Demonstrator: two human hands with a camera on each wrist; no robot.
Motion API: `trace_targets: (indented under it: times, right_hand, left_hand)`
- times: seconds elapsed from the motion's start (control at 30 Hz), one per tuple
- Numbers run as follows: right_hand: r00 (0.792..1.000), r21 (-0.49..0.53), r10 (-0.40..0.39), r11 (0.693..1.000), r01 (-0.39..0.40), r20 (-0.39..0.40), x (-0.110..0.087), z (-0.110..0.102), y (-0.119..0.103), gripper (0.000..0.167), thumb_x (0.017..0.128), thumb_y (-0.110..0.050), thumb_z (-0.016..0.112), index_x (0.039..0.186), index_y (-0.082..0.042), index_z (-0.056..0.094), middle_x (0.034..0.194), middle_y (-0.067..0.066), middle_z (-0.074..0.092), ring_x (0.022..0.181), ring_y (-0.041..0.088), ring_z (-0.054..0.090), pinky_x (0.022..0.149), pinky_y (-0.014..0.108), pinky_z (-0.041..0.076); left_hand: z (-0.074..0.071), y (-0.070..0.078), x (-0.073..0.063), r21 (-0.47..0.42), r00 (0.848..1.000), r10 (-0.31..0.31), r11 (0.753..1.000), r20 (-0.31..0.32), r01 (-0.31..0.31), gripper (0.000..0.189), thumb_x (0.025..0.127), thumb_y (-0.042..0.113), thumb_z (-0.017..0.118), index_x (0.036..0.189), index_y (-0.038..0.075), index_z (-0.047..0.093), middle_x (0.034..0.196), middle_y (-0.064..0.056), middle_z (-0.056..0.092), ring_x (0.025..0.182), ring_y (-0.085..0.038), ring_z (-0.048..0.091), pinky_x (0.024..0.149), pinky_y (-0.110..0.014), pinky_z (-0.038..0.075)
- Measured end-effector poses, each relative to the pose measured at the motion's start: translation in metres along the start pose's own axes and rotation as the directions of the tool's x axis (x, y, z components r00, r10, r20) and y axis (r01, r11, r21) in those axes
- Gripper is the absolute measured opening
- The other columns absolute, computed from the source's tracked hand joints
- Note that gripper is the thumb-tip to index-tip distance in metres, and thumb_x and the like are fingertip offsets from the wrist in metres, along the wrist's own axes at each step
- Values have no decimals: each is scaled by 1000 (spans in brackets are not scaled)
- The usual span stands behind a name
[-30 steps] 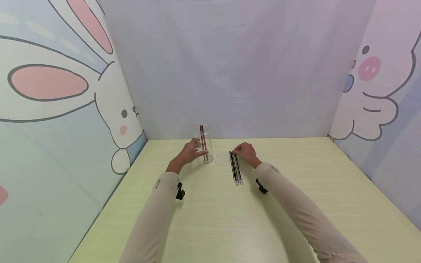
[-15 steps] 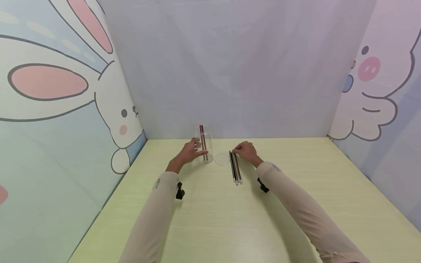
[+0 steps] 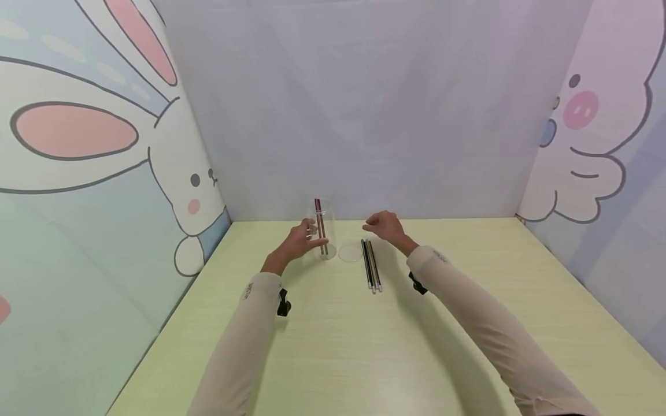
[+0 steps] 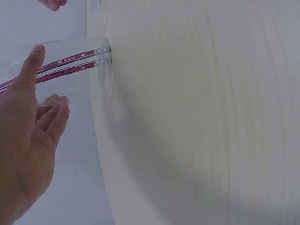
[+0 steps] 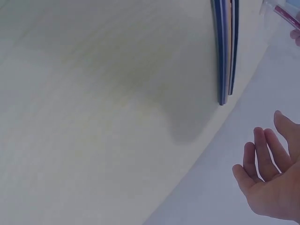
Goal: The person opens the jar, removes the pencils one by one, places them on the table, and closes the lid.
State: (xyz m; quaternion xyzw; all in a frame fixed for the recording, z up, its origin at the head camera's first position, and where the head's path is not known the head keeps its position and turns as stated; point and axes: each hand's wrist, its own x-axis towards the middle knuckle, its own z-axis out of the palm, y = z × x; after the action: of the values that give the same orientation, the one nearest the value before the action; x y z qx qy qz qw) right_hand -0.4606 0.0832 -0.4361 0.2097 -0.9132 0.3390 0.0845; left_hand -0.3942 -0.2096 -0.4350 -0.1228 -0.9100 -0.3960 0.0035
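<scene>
My left hand (image 3: 299, 240) holds a clear cylindrical container (image 3: 330, 226) upright, its thumb in front and its other fingers around the far side. Inside, two red pencils (image 4: 65, 72) lean with their metal-capped ends at the bottom. My right hand (image 3: 386, 226) is raised just beyond the far ends of several dark pencils (image 3: 370, 266). In the right wrist view its fingers (image 5: 263, 159) are spread loosely and hold nothing. Those pencils lie side by side on the table, silvery ends toward me.
A clear round lid (image 3: 351, 253) lies flat between the container and the loose pencils. Behind the pale wooden table (image 3: 343, 358) rises a grey backdrop (image 3: 364, 115). Side panels with cartoon animals (image 3: 73, 242) flank it.
My right hand has let go of the dark pencils' far ends and lifted up and away from them. My left hand stays on the container.
</scene>
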Motion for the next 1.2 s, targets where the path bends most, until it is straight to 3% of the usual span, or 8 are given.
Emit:
trace_targets:
  times: [0.57,1.2]
  right_hand:
    - [992,-10,-121,993,122,35,19,-28,-55,32,100,-19,73,122,4,74,118,19,74,108,33,72,93,46,61]
    - [976,29,-219,975,218,9,37,-36,-109,29,102,-22,70,120,1,75,117,15,75,105,27,73,91,42,61]
  left_hand:
    - [0,-6,4,-13,1000,6,1000,1,-6,80,98,36,75,153,-2,31,154,-25,47,144,-41,46,117,-52,44]
    - [0,-3,2,-15,1000,5,1000,-1,-5,82,97,38,75,154,-2,30,153,-25,49,143,-41,48,116,-54,44]
